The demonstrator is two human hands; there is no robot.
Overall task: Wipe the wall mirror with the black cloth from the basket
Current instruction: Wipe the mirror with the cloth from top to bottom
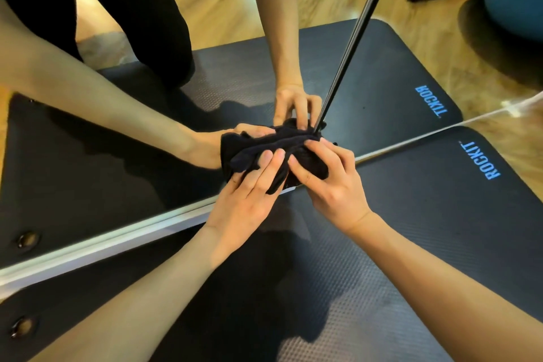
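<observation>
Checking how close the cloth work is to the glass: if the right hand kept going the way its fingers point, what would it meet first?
The black cloth it grips, then probably the mirror.

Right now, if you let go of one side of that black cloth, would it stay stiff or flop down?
Probably flop: the black cloth is bunched into soft folds between the left hand and right hand. It looks light, as fingertips alone hold it against the mirror.

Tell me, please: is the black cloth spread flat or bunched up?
Bunched up: the black cloth is a crumpled wad, held between left hand and right hand at the mirror's bottom edge.
</observation>
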